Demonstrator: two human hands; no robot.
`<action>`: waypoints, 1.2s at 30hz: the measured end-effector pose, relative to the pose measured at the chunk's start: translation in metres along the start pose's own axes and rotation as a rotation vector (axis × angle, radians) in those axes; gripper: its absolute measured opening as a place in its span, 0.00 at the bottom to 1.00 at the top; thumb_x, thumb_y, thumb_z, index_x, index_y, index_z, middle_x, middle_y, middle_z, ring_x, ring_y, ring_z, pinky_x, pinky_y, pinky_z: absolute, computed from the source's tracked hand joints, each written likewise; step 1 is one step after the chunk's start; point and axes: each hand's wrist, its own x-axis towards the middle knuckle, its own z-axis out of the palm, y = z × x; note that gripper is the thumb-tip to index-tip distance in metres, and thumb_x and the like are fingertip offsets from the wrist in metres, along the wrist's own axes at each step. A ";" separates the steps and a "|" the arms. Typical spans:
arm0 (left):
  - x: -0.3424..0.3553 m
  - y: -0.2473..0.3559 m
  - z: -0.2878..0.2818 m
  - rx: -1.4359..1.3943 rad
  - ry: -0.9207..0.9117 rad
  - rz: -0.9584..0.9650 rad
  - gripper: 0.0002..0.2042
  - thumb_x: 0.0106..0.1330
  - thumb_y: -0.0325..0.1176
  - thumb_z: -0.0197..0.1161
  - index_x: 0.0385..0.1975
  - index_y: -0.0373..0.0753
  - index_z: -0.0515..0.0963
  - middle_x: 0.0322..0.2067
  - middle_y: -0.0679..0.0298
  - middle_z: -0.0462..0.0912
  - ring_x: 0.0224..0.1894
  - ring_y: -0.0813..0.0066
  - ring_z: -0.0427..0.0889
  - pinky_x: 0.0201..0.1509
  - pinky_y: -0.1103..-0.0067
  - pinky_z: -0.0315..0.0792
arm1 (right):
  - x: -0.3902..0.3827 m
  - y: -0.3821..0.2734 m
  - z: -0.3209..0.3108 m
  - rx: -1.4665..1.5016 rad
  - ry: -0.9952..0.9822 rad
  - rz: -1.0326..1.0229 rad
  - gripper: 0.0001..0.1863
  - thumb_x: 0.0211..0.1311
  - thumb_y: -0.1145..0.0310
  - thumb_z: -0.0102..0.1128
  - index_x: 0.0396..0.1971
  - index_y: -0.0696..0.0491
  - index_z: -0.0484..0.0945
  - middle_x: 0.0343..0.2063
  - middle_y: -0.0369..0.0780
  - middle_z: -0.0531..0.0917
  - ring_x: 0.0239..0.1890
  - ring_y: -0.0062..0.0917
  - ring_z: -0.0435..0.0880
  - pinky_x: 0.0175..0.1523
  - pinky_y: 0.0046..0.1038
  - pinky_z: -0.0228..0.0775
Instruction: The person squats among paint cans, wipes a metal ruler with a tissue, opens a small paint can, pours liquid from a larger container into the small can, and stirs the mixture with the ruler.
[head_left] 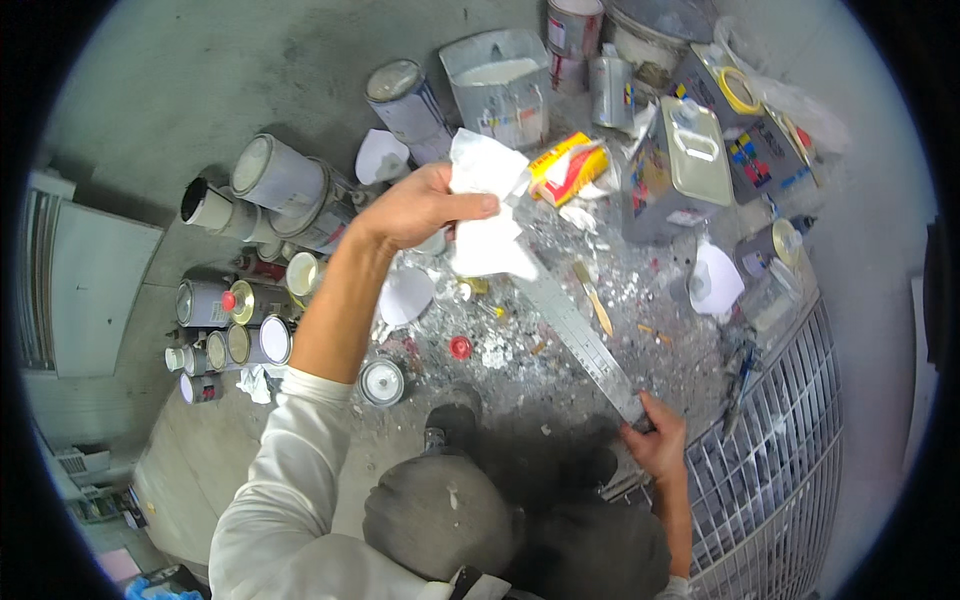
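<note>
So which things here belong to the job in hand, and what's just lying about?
In use, by the look of it:
white sheet (paper or cloth, can't tell), held in the left hand
metal ruler, one end held in the right hand

Apparently just lying about, neither hand on them:
wooden-handled brush
red cap
rectangular grey can
yellow-and-red pack

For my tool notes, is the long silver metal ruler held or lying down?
Held: the right hand grips the silver ruler by its near end.
</note>
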 end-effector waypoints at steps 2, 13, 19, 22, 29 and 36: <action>-0.006 -0.010 -0.003 0.012 -0.089 0.016 0.16 0.60 0.39 0.71 0.42 0.36 0.80 0.33 0.70 0.83 0.33 0.84 0.78 0.33 0.85 0.70 | -0.006 0.006 -0.014 0.210 -0.115 0.190 0.26 0.42 0.79 0.73 0.48 0.59 0.80 0.40 0.42 0.86 0.41 0.26 0.84 0.47 0.26 0.74; 0.009 -0.064 0.036 -0.357 0.032 0.105 0.11 0.68 0.38 0.64 0.41 0.37 0.79 0.31 0.66 0.82 0.30 0.81 0.77 0.34 0.82 0.71 | 0.000 0.004 -0.008 1.124 -0.461 0.793 0.20 0.54 0.78 0.60 0.49 0.63 0.78 0.18 0.35 0.75 0.15 0.12 0.66 0.19 0.16 0.53; 0.013 -0.065 0.039 -0.351 0.277 0.088 0.10 0.67 0.40 0.65 0.38 0.40 0.80 0.28 0.71 0.82 0.26 0.87 0.73 0.29 0.86 0.67 | 0.001 0.002 -0.018 1.232 -0.536 0.755 0.23 0.55 0.67 0.60 0.48 0.66 0.79 0.14 0.37 0.71 0.10 0.14 0.62 0.13 0.18 0.46; 0.013 -0.057 0.029 -0.360 0.312 0.163 0.10 0.67 0.39 0.64 0.40 0.41 0.79 0.31 0.72 0.82 0.29 0.85 0.76 0.32 0.84 0.70 | 0.001 -0.002 -0.025 1.292 -0.533 0.752 0.23 0.54 0.67 0.60 0.47 0.66 0.79 0.15 0.39 0.73 0.09 0.14 0.62 0.13 0.19 0.45; 0.010 -0.035 0.019 0.345 0.036 0.202 0.12 0.68 0.40 0.64 0.41 0.37 0.81 0.29 0.72 0.80 0.30 0.87 0.73 0.34 0.82 0.71 | 0.010 0.006 -0.038 1.075 -0.608 0.818 0.26 0.54 0.63 0.60 0.48 0.68 0.77 0.13 0.42 0.74 0.08 0.15 0.61 0.12 0.18 0.47; -0.002 -0.063 0.030 -0.017 0.169 -0.023 0.12 0.69 0.37 0.63 0.42 0.35 0.79 0.33 0.68 0.84 0.32 0.83 0.79 0.37 0.81 0.74 | 0.014 0.000 -0.057 1.475 0.028 0.186 0.32 0.63 0.53 0.59 0.59 0.61 0.70 0.37 0.53 0.80 0.16 0.26 0.74 0.18 0.22 0.65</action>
